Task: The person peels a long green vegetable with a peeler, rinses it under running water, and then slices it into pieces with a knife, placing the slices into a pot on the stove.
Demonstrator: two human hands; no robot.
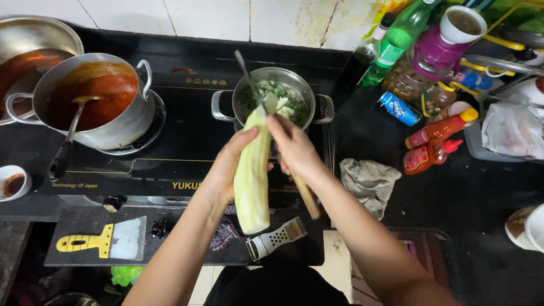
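My left hand (229, 164) grips a long, pale green peeled gourd (253, 181) around its middle, its upper end tilted over a small steel pot (299, 86) of chopped green pieces. My right hand (292, 148) holds a knife with a wooden handle (307, 198) against the gourd's top end; the blade is mostly hidden behind the gourd. A metal spoon (245, 68) stands in the pot. The pot sits on a black cooktop (181, 147).
A large steel pot (122, 127) of red sauce with a ladle (71, 136) sits on the left. A scraper with a yellow handle (105, 241) and a peeler (277, 238) lie on a dark board. Bottles (439, 130) and a rag (368, 181) crowd the right.
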